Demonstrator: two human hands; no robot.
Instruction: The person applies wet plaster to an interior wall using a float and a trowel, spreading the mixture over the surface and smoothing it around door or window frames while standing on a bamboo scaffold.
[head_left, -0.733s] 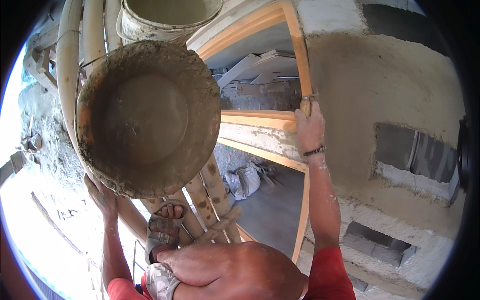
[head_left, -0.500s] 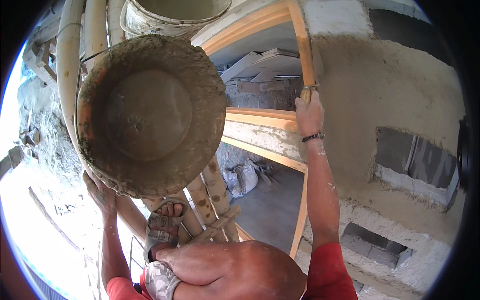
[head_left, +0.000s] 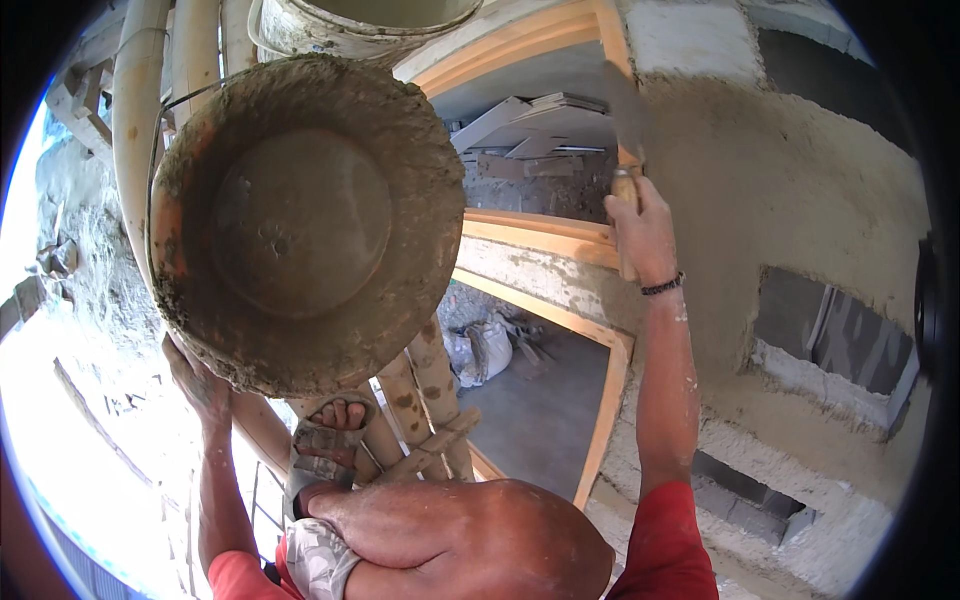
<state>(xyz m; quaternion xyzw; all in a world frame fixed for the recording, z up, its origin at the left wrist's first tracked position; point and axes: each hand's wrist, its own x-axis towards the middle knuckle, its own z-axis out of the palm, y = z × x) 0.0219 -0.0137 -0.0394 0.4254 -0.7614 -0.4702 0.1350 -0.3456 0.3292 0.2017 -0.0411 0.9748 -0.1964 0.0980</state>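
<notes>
My right hand is closed around the wooden handle of a trowel. The blade, smeared by motion, points away from me beside the wooden frame's upright and the wall's plastered edge. A mortar-crusted bucket stands mouth up at the left, with wet grey mortar caked round its inside. Against the bucket's near left side is my left hand, by a bamboo pole. Its fingertips are partly hidden, so I cannot tell whether it grips the bucket or the pole.
Beneath me are bamboo poles, with my sandalled foot on them. A whitish bucket stands farther off. Wooden frames surround openings on the right; inside lie boards and a white sack. The grey plastered wall has several recesses.
My right hand has shifted slightly right and nearer with the trowel. The blade shows more clearly beside the upright. My left hand has stayed by the bucket. The view has shifted a little.
</notes>
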